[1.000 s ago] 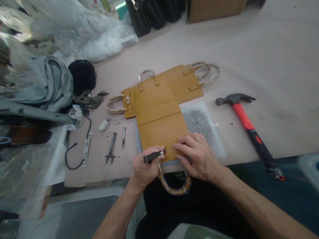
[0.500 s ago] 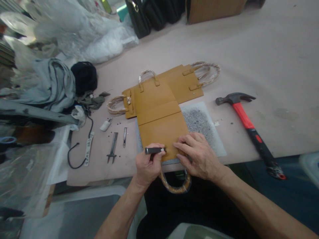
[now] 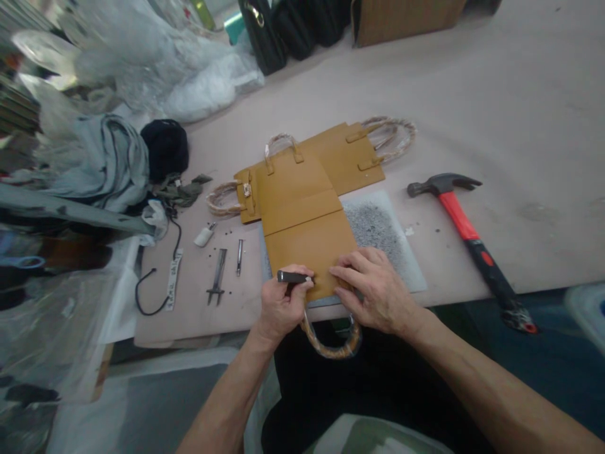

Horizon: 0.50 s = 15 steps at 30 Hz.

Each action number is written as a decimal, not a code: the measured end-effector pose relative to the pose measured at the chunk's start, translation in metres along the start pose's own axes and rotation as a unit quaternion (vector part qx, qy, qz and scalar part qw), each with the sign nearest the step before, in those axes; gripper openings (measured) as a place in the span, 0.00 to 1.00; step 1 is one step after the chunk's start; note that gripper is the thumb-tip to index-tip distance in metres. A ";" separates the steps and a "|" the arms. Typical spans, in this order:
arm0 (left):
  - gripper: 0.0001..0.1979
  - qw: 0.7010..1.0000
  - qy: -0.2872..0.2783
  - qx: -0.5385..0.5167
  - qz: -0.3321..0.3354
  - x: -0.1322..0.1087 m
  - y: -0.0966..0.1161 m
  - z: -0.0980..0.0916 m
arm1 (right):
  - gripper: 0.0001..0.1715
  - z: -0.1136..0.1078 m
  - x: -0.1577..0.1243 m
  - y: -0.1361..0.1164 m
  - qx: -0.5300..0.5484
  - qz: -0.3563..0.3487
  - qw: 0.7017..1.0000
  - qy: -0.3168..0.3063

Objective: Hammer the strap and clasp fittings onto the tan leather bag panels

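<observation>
My left hand is closed around a short dark metal punch, its tip close to the tan leather bag panel. The fingers of my right hand press on the same panel and close about the right end of its handle; the exact grip is partly hidden. That curved, plastic-wrapped handle hangs past the table's front edge between my wrists. Under the panel lies a pale board with dark speckles.
A claw hammer lies at right, its grip over the table edge. More tan bag pieces lie behind the panel. To the left are a caliper, a thin metal punch, a small white bottle and a tagged black cord.
The view has shifted slightly, so everything on the table sits a little differently in the picture. Both hands keep the same hold and place on the panel.
</observation>
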<state>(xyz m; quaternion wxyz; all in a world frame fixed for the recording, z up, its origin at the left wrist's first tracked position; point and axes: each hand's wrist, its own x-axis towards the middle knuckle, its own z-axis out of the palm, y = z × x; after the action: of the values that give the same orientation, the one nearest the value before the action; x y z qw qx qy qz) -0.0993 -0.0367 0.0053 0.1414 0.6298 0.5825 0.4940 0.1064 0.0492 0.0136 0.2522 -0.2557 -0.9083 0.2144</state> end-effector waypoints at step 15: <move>0.03 1.000 0.014 0.017 -0.018 -0.007 -0.001 0.005 | 0.10 -0.040 -0.027 0.020 0.062 0.082 0.982 0.161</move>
<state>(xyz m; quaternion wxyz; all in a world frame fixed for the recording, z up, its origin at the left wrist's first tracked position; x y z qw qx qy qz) -0.0944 -0.0403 -0.0009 0.1322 0.6144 0.6040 0.4901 0.1566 0.0592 0.0254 0.3916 -0.3444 -0.8169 0.2463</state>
